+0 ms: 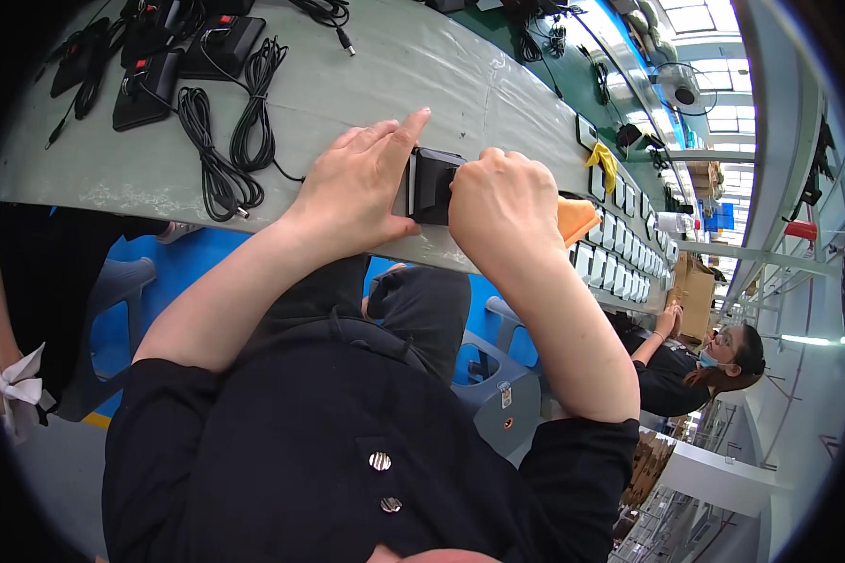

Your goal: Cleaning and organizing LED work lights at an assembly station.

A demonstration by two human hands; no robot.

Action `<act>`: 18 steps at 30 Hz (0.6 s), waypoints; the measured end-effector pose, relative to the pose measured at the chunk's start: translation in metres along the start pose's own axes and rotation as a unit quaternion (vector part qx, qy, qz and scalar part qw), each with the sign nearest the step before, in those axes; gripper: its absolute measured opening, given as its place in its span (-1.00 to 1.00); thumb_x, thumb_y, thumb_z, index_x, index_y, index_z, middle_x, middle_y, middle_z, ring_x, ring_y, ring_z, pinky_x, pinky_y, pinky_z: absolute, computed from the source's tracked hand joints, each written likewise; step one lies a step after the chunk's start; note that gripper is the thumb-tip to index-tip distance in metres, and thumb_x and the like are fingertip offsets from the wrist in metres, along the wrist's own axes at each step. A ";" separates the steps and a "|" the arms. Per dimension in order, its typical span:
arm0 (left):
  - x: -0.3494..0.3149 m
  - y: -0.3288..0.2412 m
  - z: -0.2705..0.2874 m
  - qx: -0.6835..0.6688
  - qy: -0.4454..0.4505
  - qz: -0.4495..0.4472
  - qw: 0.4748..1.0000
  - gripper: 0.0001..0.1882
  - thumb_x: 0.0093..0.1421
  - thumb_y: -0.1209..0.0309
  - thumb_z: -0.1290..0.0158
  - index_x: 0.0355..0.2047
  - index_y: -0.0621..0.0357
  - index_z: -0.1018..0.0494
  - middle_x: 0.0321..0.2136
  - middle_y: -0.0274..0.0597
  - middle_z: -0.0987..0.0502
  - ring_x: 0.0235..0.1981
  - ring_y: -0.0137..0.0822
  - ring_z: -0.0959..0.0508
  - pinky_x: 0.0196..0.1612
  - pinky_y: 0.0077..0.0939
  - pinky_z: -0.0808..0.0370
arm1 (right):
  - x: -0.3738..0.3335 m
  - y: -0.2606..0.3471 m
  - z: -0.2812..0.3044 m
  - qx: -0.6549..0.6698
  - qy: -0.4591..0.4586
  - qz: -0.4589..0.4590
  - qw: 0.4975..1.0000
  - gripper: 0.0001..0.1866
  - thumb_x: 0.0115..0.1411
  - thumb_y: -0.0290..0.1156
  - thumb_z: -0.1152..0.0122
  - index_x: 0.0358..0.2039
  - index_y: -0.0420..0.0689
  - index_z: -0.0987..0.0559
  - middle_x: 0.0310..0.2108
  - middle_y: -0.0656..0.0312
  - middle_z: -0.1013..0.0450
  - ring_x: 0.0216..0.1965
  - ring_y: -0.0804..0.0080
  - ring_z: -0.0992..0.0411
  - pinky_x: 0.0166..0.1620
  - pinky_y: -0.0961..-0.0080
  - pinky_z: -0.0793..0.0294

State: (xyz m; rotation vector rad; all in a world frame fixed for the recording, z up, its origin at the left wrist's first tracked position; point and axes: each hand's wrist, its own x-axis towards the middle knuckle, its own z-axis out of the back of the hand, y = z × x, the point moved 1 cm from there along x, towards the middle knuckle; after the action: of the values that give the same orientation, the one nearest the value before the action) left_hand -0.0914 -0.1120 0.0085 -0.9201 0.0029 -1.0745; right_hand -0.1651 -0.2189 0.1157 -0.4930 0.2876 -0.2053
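Observation:
A small black rectangular device (434, 186) lies on the table between my hands, near the front edge. My left hand (357, 183) is beside its left side, fingers stretched and thumb spread apart at the near corner. At the device's right side my right hand (505, 202) is curled into a fist. The back of that hand hides whatever its fingers may hold. An orange cloth (577, 220) shows just beyond my right hand; whether it touches the hand I cannot tell.
Black devices (145, 89) with coiled black cables (218, 155) lie on the table (385, 80) at the far left. Several white-topped pieces (620, 249) stand in rows on the right, near a yellow cloth (606, 164). A co-worker (676, 371) sits at the right; another person (28, 310) is at the left.

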 end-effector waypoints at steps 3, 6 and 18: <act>0.001 -0.003 0.001 0.000 0.010 0.002 1.000 0.19 -0.27 0.28 -0.39 0.31 0.13 0.10 -0.02 -0.14 -0.43 0.15 -0.11 -0.33 0.19 -0.22 -0.24 | 0.001 0.001 0.000 0.000 0.000 0.008 1.000 -0.86 0.00 -0.38 -0.17 -0.57 -0.10 -0.65 -0.48 0.14 -0.49 -0.32 0.26 -0.51 -0.26 0.38 -0.46; 0.000 -0.003 0.000 0.000 0.018 0.001 1.000 0.19 -0.27 0.29 -0.39 0.31 0.12 0.11 -0.01 -0.14 -0.42 0.16 -0.11 -0.32 0.20 -0.21 -0.22 | 0.001 0.000 0.000 0.001 -0.010 0.019 1.000 -0.88 -0.03 -0.40 -0.17 -0.57 -0.10 -0.65 -0.49 0.14 -0.49 -0.33 0.27 -0.52 -0.26 0.39 -0.47; 0.014 -0.015 -0.004 0.014 -0.010 -0.037 0.999 -0.34 -0.22 0.16 -0.34 -0.11 0.16 -0.39 -0.10 -0.13 -0.44 0.03 -0.15 -0.40 0.10 -0.31 -0.30 | 0.014 -0.004 -0.003 0.086 -0.030 0.031 0.995 -0.88 -0.07 -0.39 -0.21 -0.54 -0.14 -0.63 -0.45 0.11 -0.52 -0.31 0.20 -0.52 -0.25 0.34 -0.50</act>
State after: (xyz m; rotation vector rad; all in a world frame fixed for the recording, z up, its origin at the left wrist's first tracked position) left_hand -0.0965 -0.1273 0.0214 -0.9113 -0.0635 -1.1308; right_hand -0.1534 -0.2278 0.1121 -0.3190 0.2239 -0.1527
